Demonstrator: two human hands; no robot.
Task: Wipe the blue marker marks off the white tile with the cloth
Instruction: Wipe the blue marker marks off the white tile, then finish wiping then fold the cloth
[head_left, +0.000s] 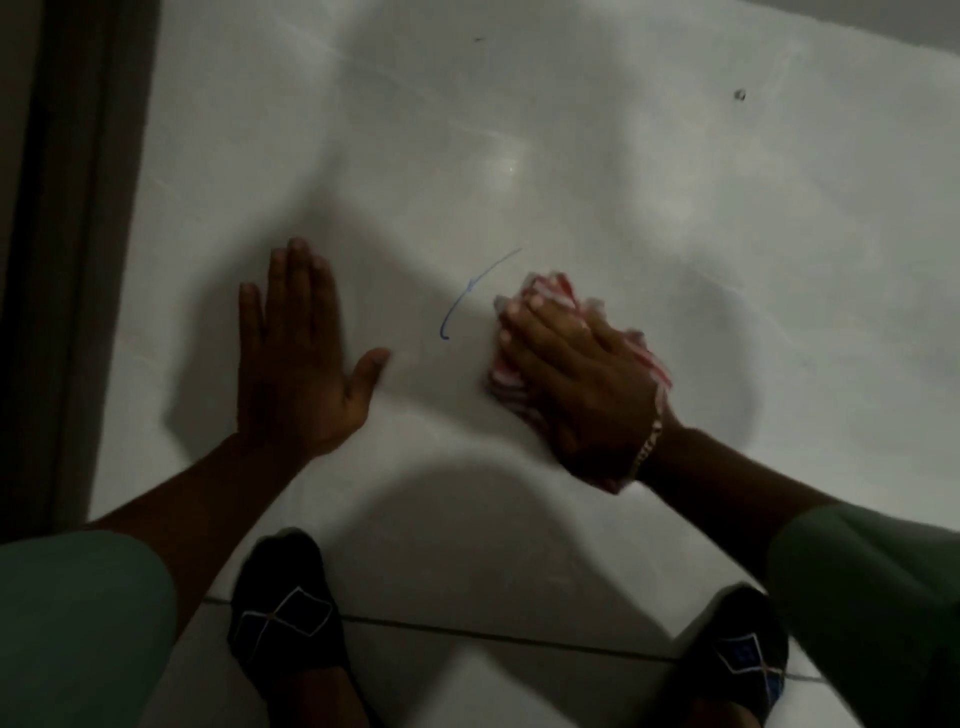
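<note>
Your right hand (576, 374) is pressing flat on the bunched red-and-white cloth (540, 306), fingers spread over it, on the white tile (623, 182). A thin blue marker mark (462, 304) is lying just left of the cloth. Your left hand (301, 358) is resting open, palm down, holding nothing.
</note>
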